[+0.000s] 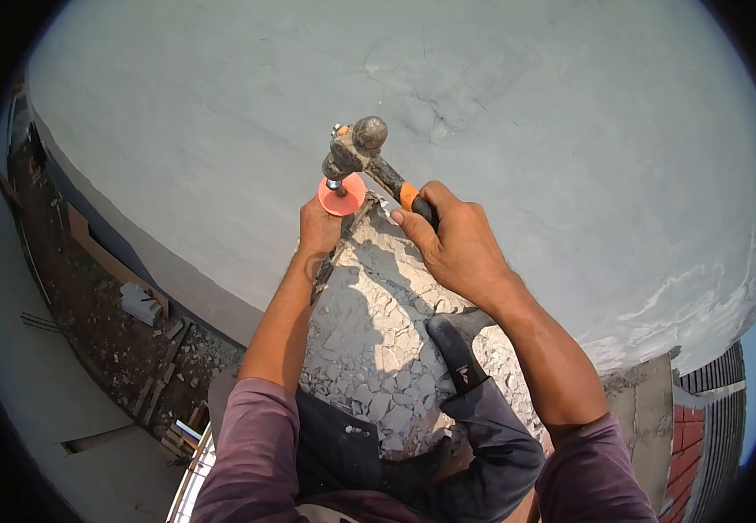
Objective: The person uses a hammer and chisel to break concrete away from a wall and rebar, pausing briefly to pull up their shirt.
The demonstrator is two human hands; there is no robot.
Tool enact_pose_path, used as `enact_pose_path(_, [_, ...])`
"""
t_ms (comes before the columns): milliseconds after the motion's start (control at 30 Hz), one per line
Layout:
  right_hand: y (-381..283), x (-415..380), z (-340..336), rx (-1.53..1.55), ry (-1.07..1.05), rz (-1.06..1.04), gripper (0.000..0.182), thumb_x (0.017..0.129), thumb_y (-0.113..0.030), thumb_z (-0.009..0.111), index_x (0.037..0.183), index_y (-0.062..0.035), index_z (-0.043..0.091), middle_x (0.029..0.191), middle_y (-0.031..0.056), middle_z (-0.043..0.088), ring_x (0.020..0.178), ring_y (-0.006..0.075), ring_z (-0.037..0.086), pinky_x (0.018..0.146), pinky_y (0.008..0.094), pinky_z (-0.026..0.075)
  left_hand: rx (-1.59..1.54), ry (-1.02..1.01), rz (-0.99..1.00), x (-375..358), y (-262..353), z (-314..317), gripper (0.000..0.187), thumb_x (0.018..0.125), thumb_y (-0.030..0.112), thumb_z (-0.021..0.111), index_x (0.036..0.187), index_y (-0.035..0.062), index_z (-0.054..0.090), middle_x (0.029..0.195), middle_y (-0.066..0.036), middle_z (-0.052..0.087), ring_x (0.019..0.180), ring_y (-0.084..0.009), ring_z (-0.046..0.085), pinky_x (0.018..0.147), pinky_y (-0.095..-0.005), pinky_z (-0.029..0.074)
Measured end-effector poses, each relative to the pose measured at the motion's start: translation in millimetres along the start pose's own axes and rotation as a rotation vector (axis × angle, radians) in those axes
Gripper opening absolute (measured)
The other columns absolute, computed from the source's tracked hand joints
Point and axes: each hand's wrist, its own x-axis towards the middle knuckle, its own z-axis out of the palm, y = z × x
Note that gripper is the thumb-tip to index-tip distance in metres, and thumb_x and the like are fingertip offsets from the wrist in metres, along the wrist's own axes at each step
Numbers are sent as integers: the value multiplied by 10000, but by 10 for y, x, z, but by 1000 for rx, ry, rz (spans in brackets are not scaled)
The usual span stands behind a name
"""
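Note:
In my right hand (458, 242) is a ball-peen hammer (354, 150), its black and orange handle wrapped by my fingers and its rounded end upward. The hammer's striking face sits at the top of a chisel (341, 190), touching it or very close. My left hand (318, 230) is closed around the chisel under its round orange-red hand guard (345, 206). The chisel's lower end is hidden by the guard and my hand. Beneath both hands lies broken, chipped masonry (378, 301) along the foot of the grey plastered wall (535, 166).
Loose rubble (376, 383) covers the ledge around my legs and a dark boot (456, 349). To the left, the ledge drops to ground with debris and pale blocks (141, 302). A red roof (684, 449) and corrugated sheeting (716, 392) lie at lower right.

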Motion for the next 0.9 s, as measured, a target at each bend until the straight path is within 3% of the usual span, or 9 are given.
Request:
enact_pose_path(67, [-192, -75, -174, 185, 239, -161, 206, 942, -162, 689, 892, -19, 549, 577, 111, 521, 536, 171, 554, 463, 327, 361, 34, -8, -14, 29, -42, -28, 215, 906, 58, 647, 1113, 12, 677, 1009, -49, 722, 944, -132, 656, 847, -288, 509])
enact_pose_path(167, [-463, -6, -351, 655, 618, -501, 247, 963, -195, 685, 1003, 25, 581, 665, -3, 537, 541, 44, 496, 464, 212, 377, 60, -10, -30, 32, -113, -2, 212, 904, 55, 644, 1108, 7, 673, 1001, -56, 722, 936, -140, 658, 840, -290, 510])
enact_pose_path(267, [-200, 31, -135, 348, 631, -568, 292, 1034, -297, 552, 982, -11, 525, 703, 63, 560, 550, 122, 548, 515, 303, 485, 111, -21, -15, 18, -127, -9, 219, 890, 20, 639, 1106, 4, 672, 984, -59, 723, 928, -148, 664, 839, -293, 512])
enact_pose_path(367, [275, 152, 288, -209, -140, 21, 224, 965, -190, 638, 964, 20, 557, 716, 189, 636, 560, 263, 625, 548, 377, 480, 33, 9, 56, 8, -131, 6, 223, 884, 26, 668, 1106, 15, 676, 968, -56, 723, 916, -147, 665, 835, -295, 514])
enact_pose_path(467, [23, 34, 56, -32, -135, 125, 282, 981, -256, 619, 903, 7, 554, 639, 146, 600, 519, 228, 576, 509, 373, 432, -72, 25, -10, 38, -244, -60, 224, 880, 71, 708, 1099, 23, 689, 974, -53, 724, 914, -149, 669, 828, -302, 517])
enact_pose_path(633, [-327, -15, -364, 414, 436, -382, 186, 976, -156, 662, 935, -3, 566, 609, -30, 485, 540, 32, 442, 483, 223, 358, 72, 13, -6, 55, -98, 22, 243, 875, 95, 713, 1102, 15, 685, 977, -77, 731, 923, -167, 677, 828, -310, 517])
enact_pose_path(767, [-66, 143, 15, 376, 662, -630, 232, 1035, -228, 551, 965, -11, 507, 671, 43, 520, 580, 74, 533, 503, 255, 464, 161, -24, 16, 18, -148, -15, 243, 893, 121, 692, 1111, 14, 681, 982, -97, 733, 914, -176, 679, 824, -318, 517])
enact_pose_path(833, [155, 136, 173, -315, -80, 3, 271, 975, -236, 596, 1022, 23, 530, 762, 224, 650, 684, 360, 662, 626, 486, 499, 195, -27, 16, 14, -125, 0, 237, 904, 133, 678, 1107, 9, 679, 975, -100, 732, 899, -175, 675, 815, -317, 517])
enact_pose_path(900, [419, 106, 341, -209, -276, 162, 326, 963, -285, 613, 1025, 33, 577, 809, 273, 660, 769, 436, 650, 717, 525, 485, 222, -16, -41, -74, -133, -16, 227, 915, 142, 664, 1094, 3, 677, 956, -99, 729, 881, -168, 668, 801, -314, 517])
